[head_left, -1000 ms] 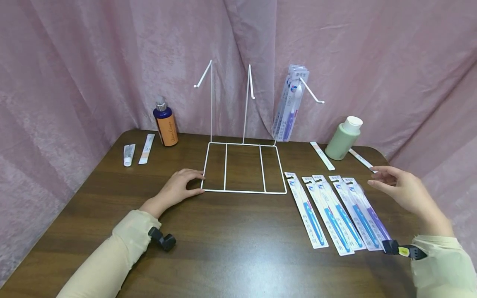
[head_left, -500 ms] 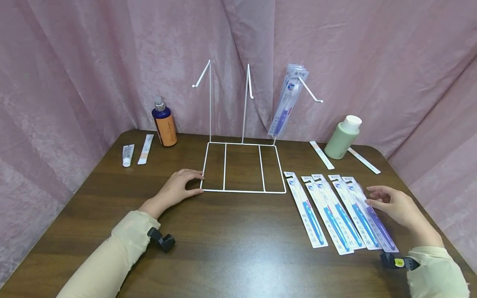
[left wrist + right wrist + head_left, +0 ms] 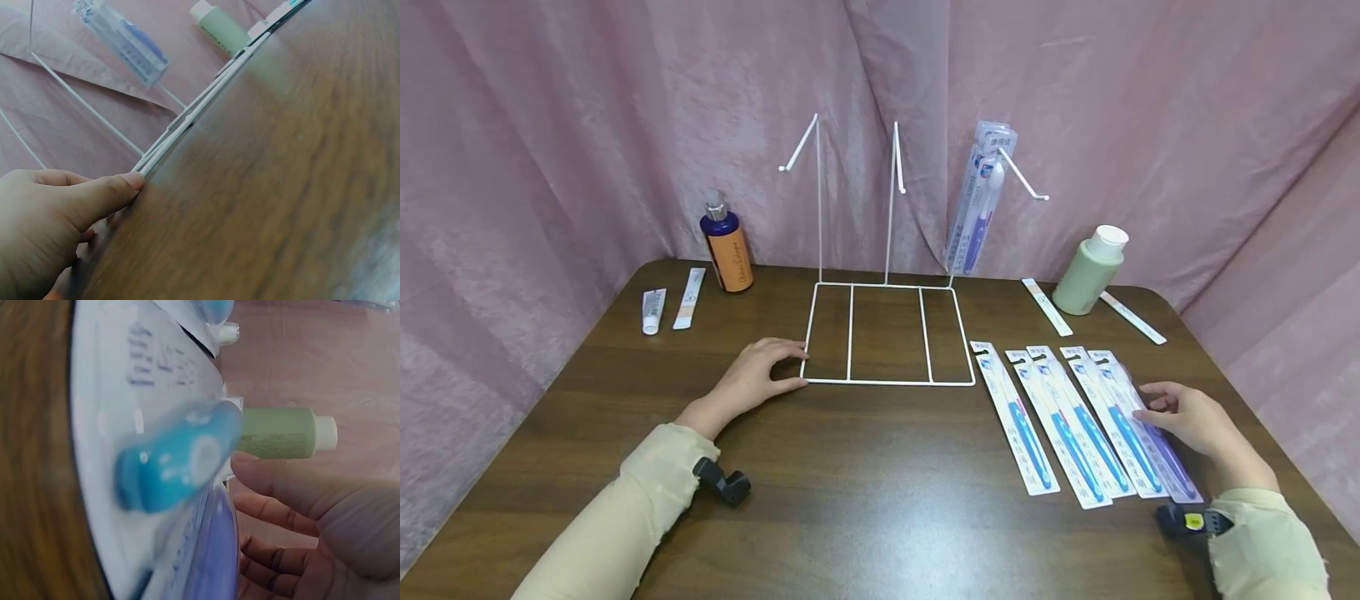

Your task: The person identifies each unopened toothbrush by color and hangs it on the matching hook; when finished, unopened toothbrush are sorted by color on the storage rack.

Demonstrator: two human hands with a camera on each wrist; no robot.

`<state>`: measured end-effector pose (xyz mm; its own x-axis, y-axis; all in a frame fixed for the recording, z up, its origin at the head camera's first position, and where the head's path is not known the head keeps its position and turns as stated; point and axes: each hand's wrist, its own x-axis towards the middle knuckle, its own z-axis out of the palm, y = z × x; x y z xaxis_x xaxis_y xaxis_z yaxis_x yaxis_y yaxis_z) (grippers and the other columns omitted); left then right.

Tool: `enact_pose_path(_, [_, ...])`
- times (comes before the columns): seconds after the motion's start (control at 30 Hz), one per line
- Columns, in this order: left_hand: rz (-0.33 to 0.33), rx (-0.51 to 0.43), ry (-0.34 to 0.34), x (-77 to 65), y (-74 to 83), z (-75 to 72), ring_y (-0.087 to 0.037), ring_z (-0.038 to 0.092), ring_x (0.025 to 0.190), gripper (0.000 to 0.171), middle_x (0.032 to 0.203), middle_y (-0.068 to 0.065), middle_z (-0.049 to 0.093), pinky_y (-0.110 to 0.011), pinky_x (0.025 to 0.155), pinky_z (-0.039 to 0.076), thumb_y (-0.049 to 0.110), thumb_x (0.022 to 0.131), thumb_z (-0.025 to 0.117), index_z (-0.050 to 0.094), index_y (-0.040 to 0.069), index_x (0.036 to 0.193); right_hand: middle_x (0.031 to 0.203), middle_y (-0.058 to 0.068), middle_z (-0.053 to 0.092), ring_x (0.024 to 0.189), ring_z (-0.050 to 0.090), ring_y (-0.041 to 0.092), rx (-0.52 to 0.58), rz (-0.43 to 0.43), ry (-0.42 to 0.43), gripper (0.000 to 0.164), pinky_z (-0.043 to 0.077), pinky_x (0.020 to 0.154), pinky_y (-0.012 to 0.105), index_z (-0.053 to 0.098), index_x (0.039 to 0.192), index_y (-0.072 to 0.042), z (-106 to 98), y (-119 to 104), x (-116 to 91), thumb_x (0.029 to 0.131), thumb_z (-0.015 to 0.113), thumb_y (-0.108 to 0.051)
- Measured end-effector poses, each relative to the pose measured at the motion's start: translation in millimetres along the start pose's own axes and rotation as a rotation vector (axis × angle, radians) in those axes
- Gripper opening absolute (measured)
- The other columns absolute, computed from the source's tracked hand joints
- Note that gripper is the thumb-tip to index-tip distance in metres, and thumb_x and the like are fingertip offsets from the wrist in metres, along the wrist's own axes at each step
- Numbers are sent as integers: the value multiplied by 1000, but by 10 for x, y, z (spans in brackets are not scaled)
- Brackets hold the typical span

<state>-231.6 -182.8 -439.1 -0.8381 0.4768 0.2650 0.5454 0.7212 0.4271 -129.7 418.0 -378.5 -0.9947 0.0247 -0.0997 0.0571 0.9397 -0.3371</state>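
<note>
My left hand (image 3: 748,372) is at the left front corner of a white wire display rack (image 3: 891,382), gripping its bars; the thumb (image 3: 128,181) lies against the wire in the left wrist view. Packaged toothbrushes hang (image 3: 981,204) from the rack's right hook. On the right, my right hand (image 3: 1195,423) is over the edge of the rightmost toothbrush pack, a purple one (image 3: 1176,467), its thumb near the pack and fingers loosely bent. A blue toothbrush pack (image 3: 1123,433) overlaps it. The right wrist view shows the thumb (image 3: 262,472) close to the packs, with a gap between thumb and fingers.
More blue toothbrush packs (image 3: 1026,442) lie in a row on the brown table (image 3: 865,517). A green bottle (image 3: 1088,275) and narrow white sachets (image 3: 1047,307) stand or lie behind. At the left are an orange-labelled bottle (image 3: 730,254), a small tube (image 3: 653,311) and another sachet (image 3: 689,297).
My right hand has come back from beside the right sachet to the purple toothbrush pack. The hanging packs have swung on their hook. My left hand stays on the rack.
</note>
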Motion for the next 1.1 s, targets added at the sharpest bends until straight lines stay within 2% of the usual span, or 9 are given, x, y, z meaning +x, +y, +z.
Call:
enact_pose_path(0.27, [-4,-8,2,17,-8,12,-32,50,126,40,134,-8,61,-57,108,33,33,81,77,67,12,114,93,21,65,82,58,27,-16,10,27,59,42,68,35,57,119,9,44,-11,43,83,73,-34])
enact_pose_path(0.5, [-8,-16,-9,22,-21,10,-32,49,127,42,134,-9,60,-57,108,32,33,81,77,67,12,116,93,21,63,82,55,30,-8,56,-8,62,43,70,41,56,120,11,72,-24,58,83,73,-36])
enact_pose_path(0.77, [-10,-18,-18,22,-2,0,-33,49,127,42,135,-9,60,-57,108,32,32,82,76,67,12,117,86,16,62,77,53,25,-22,59,0,57,37,65,30,55,121,13,87,-6,75,85,70,-28])
enact_pose_path(0.97, [-7,-12,-13,17,12,-6,-33,49,127,41,134,-10,60,-57,107,33,31,81,77,67,12,116,96,26,63,81,56,32,-23,80,9,60,43,70,43,52,121,15,85,-9,73,85,70,-28])
enact_pose_path(1.1, [0,-11,-7,17,3,0,-33,49,127,41,134,-10,60,-57,106,33,31,82,76,67,12,117,98,28,62,82,57,33,1,103,10,60,43,70,43,50,122,15,95,-9,65,86,69,-29])
